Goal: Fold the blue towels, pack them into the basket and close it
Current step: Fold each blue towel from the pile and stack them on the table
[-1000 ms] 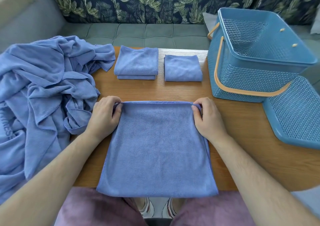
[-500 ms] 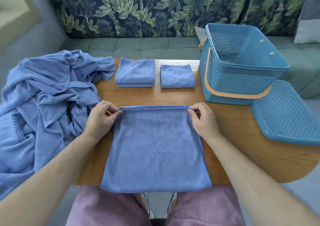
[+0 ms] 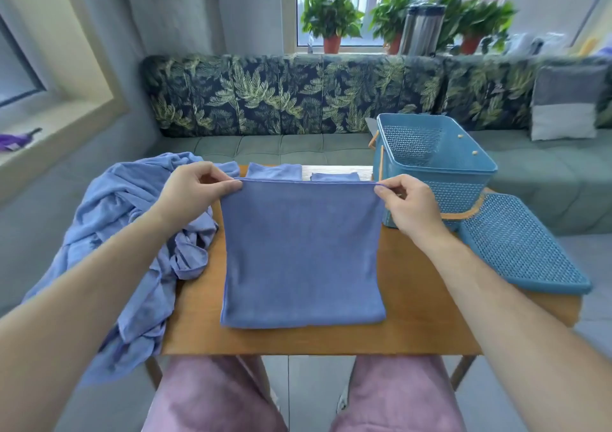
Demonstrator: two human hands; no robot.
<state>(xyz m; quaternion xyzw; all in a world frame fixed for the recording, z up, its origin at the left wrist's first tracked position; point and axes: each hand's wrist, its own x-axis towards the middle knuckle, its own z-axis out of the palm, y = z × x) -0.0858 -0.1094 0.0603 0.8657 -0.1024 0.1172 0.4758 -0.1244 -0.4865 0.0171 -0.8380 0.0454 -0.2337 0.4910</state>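
Left hand (image 3: 195, 193) and right hand (image 3: 407, 205) each pinch a top corner of the plain blue microfibre towel (image 3: 301, 259). Its top edge is taut between the fingers, and its bottom fold rests on the wooden table (image 3: 417, 315) below them, with bare wood either side. Just right of the right fingers is the blue perforated plastic basket (image 3: 463, 193), open-topped, only mesh walls showing inside. Its flat blue mesh lid (image 3: 516, 249) lies beside it.
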